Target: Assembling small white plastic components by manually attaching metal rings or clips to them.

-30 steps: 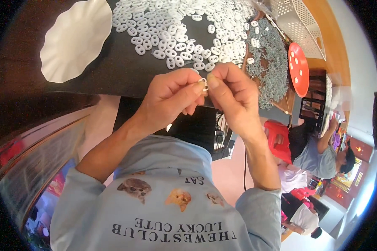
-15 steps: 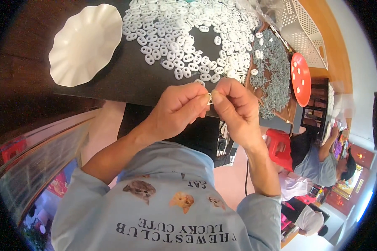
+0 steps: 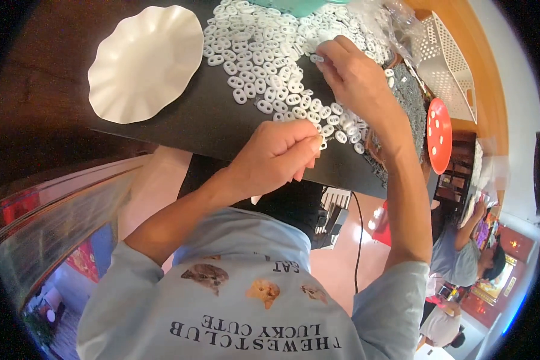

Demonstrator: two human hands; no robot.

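My left hand (image 3: 279,156) is closed near the table's front edge, pinching a small white piece (image 3: 323,143) between thumb and forefinger. A short thin spring seems to stick out beside it; most of the piece is hidden by the fingers. Farther forward, my right hand (image 3: 357,75) reaches over the white heap, with a white two-hole oval piece (image 3: 317,59) at its pinched fingertips. Many such white oval pieces (image 3: 252,63), like cord-lock parts, lie spread in a heap on the black tabletop (image 3: 204,114).
A white wavy-rimmed dish (image 3: 147,66) stands at the left. On the right are a heap of grey springs (image 3: 409,99), a red plate (image 3: 439,137) with several white bits, and a white perforated basket (image 3: 444,72). A teal container (image 3: 294,6) is at the back. Two people sit beyond, at right.
My right hand has left my left hand and moved forward to the white heap. My left hand stays closed on its small piece. The whole view has shifted slightly.
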